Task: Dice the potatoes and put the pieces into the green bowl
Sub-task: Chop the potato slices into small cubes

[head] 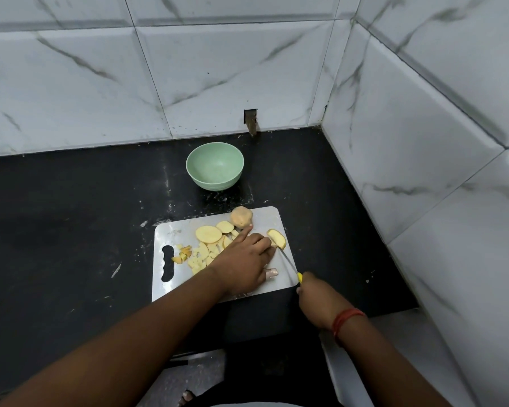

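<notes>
A steel cutting board [171, 236] lies on the black counter. On it sit a whole potato [241, 217], round potato slices [208, 234] and small diced pieces [195, 261]. My left hand [244, 261] lies over potato pieces at the board's middle, index finger stretched toward the whole potato. A potato slice [277, 237] lies just right of its fingers. My right hand [316, 298] grips a yellow-handled knife [289, 264], blade tip at that slice. The green bowl [214, 165] stands empty behind the board.
The black counter [71, 215] ends at tiled walls behind and on the right. A small dark cut-out in the back wall [250, 120] sits above the bowl. Peel scraps [271, 273] lie on the board near my left hand. The counter's front edge is under my forearms.
</notes>
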The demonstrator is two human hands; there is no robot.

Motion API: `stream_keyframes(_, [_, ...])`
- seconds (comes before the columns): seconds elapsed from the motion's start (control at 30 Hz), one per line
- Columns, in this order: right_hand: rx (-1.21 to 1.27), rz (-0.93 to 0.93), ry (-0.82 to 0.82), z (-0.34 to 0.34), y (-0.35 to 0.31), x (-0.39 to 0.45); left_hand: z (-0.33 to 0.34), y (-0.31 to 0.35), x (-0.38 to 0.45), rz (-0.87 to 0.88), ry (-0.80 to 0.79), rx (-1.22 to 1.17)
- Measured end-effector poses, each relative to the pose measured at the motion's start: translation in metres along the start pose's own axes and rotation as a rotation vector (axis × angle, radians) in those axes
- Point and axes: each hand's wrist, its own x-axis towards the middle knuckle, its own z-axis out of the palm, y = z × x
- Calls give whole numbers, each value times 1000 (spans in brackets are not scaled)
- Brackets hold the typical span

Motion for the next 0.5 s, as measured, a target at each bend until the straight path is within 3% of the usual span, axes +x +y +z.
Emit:
stream_keyframes(0.27, [2,18,22,-6,-8,0,9,5,1,-166,130,-144])
stream_keyframes(0.5, [3,3,38,0,-15,1,12,14,2,-192,115,-104])
